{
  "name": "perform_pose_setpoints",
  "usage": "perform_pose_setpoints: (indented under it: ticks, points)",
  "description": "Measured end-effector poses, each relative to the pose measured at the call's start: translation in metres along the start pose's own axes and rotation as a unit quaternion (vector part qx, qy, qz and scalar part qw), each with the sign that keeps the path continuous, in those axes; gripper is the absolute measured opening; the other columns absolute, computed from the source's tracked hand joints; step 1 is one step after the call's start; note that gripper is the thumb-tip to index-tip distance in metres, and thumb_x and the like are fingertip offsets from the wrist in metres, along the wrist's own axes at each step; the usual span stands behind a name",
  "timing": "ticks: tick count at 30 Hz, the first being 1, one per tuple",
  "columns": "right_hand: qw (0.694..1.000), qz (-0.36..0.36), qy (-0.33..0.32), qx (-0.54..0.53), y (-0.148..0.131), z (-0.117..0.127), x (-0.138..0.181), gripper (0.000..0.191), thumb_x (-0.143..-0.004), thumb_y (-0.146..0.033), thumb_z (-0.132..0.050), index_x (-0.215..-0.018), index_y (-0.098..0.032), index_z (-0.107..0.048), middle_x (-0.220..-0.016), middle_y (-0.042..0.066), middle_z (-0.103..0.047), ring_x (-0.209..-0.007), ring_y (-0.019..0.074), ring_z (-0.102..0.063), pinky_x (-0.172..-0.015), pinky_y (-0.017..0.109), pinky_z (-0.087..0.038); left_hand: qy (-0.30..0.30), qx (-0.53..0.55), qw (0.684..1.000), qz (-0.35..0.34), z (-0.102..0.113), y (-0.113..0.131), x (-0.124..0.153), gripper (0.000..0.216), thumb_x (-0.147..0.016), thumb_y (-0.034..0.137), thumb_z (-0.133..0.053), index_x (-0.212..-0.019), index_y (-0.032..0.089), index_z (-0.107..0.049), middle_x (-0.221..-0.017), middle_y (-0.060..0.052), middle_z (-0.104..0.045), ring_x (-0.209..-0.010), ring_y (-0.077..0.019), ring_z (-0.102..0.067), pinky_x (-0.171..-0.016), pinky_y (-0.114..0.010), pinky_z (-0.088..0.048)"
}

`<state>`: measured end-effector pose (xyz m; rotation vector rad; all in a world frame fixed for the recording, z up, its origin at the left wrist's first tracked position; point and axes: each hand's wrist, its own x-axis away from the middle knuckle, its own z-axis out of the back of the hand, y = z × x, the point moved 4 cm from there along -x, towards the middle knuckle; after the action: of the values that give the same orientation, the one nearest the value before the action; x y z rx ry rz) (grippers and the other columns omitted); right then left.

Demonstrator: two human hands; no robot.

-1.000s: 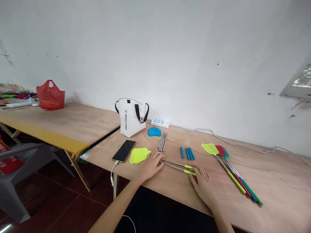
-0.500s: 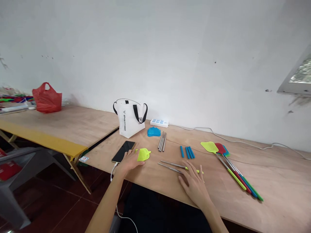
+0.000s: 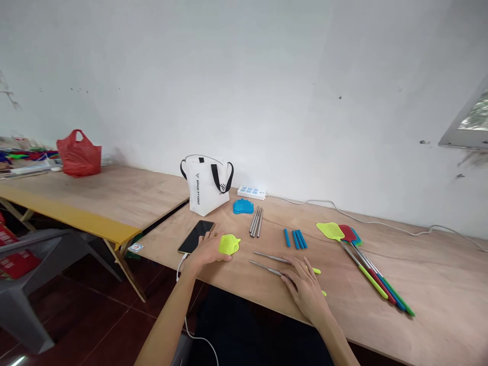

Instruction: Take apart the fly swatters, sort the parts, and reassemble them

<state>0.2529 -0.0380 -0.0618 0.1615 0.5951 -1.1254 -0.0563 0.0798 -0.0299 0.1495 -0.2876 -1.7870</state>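
Note:
My left hand [image 3: 209, 250] rests on the wooden table with its fingers apart, beside a yellow-green fly swatter head [image 3: 229, 244]. The thumb lies at the head's near edge, and the fingertips reach its left side. My right hand [image 3: 305, 288] is over two metal swatter rods with yellow grips. Its thumb and index finger close on the nearer rod [image 3: 263, 267], whose grip is mostly covered by the hand. The farther rod [image 3: 269, 255] passes under the other fingers, with its yellow grip end showing beyond them.
A phone [image 3: 195, 237] with a cable lies left. Farther back are a white bag [image 3: 208, 190], blue swatter heads [image 3: 243, 206], metal rods [image 3: 256, 222], blue grips [image 3: 299, 239] and a power strip [image 3: 251, 192]. Several whole swatters [image 3: 364, 259] lie right. A red bag [image 3: 80, 155] stands on the other table.
My right hand's thumb and fingers have drawn in toward the nearer rod. My left hand stays beside the yellow-green swatter head. The view has shifted slightly.

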Motion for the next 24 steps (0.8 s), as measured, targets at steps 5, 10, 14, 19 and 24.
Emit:
perform_pose_setpoints:
  ticks: [5, 10, 14, 19, 24]
  points:
    - [1.0, -0.009, 0.021, -0.02, 0.004, 0.002, -0.001, 0.025, -0.104, -0.028, -0.042, -0.106, -0.029, -0.067, -0.129, 0.004, -0.067, -0.124, 0.0242, -0.06, -0.12, 0.057, -0.031, 0.017, -0.006, 1.0, -0.002, 0.002, 0.004, 0.0, 0.089, -0.064, 0.057, -0.076, -0.144, 0.03, -0.047, -0.154, -0.016, -0.042, -0.141, -0.0445, -0.037, -0.108, -0.058, -0.033]
    - [0.999, -0.012, 0.037, -0.023, 0.004, 0.003, -0.001, 0.022, -0.103, -0.027, -0.044, -0.105, -0.029, -0.066, -0.125, 0.004, -0.068, -0.12, 0.0244, -0.062, -0.119, 0.058, -0.03, 0.027, -0.004, 1.0, 0.0, 0.002, 0.003, 0.0, 0.084, -0.065, 0.057, -0.076, -0.14, 0.03, -0.049, -0.148, -0.015, -0.05, -0.133, -0.0426, -0.048, -0.106, -0.054, -0.037]
    - [0.998, -0.008, 0.06, -0.029, 0.003, 0.006, -0.002, 0.021, -0.103, -0.027, -0.045, -0.104, -0.027, -0.066, -0.121, 0.004, -0.07, -0.116, 0.0239, -0.063, -0.119, 0.059, -0.029, 0.089, -0.006, 0.996, -0.031, 0.005, 0.008, -0.001, 0.078, -0.065, 0.055, -0.077, -0.135, 0.029, -0.052, -0.145, -0.016, -0.052, -0.131, -0.0437, -0.049, -0.106, -0.056, -0.037]
    - [0.997, -0.029, 0.046, -0.052, 0.005, 0.006, -0.001, 0.029, -0.103, -0.02, -0.04, -0.117, -0.028, -0.064, -0.101, 0.001, -0.072, -0.095, 0.0207, -0.068, -0.106, 0.049, -0.045, 0.21, 0.038, 0.971, -0.105, 0.018, 0.032, 0.007, 0.076, -0.071, 0.049, -0.079, -0.136, 0.023, -0.05, -0.136, -0.017, -0.053, -0.124, -0.0391, -0.053, -0.105, -0.053, -0.04]
    - [0.998, -0.057, 0.018, -0.03, 0.009, 0.003, 0.002, 0.059, -0.09, -0.002, -0.033, -0.136, -0.031, -0.056, -0.1, 0.003, -0.065, -0.09, 0.0209, -0.065, -0.076, 0.034, -0.053, 0.235, 0.112, 0.941, -0.216, 0.018, 0.065, 0.017, 0.078, -0.074, 0.044, -0.082, -0.141, 0.024, -0.047, -0.139, -0.015, -0.052, -0.132, -0.0361, -0.048, -0.108, -0.048, -0.041]
